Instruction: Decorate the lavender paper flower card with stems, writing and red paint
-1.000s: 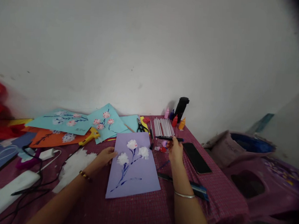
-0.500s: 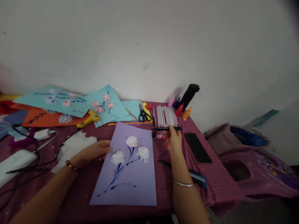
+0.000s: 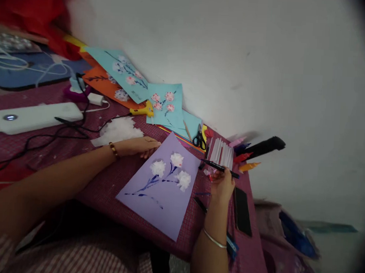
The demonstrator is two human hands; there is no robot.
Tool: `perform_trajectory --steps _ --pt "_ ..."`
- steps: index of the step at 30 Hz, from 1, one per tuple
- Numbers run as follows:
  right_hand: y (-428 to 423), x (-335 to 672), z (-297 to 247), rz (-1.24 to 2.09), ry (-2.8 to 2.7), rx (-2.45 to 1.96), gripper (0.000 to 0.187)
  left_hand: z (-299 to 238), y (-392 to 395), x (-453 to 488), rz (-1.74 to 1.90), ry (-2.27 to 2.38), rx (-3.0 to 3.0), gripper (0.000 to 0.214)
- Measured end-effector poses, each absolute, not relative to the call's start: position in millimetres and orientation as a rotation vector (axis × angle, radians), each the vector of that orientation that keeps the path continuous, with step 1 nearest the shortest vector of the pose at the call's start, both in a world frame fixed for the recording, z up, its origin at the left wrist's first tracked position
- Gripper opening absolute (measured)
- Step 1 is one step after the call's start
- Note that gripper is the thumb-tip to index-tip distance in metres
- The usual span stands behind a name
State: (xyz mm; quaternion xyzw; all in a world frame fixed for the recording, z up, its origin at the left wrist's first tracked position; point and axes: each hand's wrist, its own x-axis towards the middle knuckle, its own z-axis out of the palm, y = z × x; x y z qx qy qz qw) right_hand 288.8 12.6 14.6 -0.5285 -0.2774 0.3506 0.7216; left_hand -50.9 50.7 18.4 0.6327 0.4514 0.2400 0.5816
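Two bare hands: we are working over a table with a maroon checked cloth (image 3: 114,180)
Left hand (image 3: 144,146): we are setting the fingertips at the upper left edge of the purple sheet (image 3: 169,211); whether they are pinching it, we cannot tell
Right hand (image 3: 223,185): we are grasping a black marker (image 3: 214,165) between the fingers, its left end pointing to the sheet's right corner; contact there we cannot tell
Purple sheet: it is lying aslant over the cloth between our hands, carrying three white flowers (image 3: 184,180) and dark blue painted stems
Beyond the sheet: scissors (image 3: 200,140) are lying near its far corner; white sticks (image 3: 223,153) are lying beyond the marker
Right side: a black phone (image 3: 242,211) is lying just beside our right hand; a blue cutter (image 3: 231,247) is showing partly behind our forearm
Left side: white tissue (image 3: 120,130) is lying behind our left wrist; a yellow glue gun (image 3: 144,110) is resting farther back, near the teal sheets (image 3: 163,86)
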Motion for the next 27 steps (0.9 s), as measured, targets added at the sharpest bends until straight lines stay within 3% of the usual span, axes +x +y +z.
perform_trajectory --steps 4,13,21,27 --pt "10 287 20 0.779 -0.648 -1.136 0.028 13 53 -48 0.672 1.109 1.414 0.027" --pt "9 269 17 0.705 -0.727 -1.116 0.023 -6 52 -42 0.689 1.017 1.510 0.020" --pt "4 296 52 0.615 -0.711 -0.975 0.025 7 48 -51 0.814 0.961 1.441 0.035" --pt "-7 338 39 0.596 -0.601 -0.930 0.029 1 51 -52 0.813 0.967 1.392 0.035"
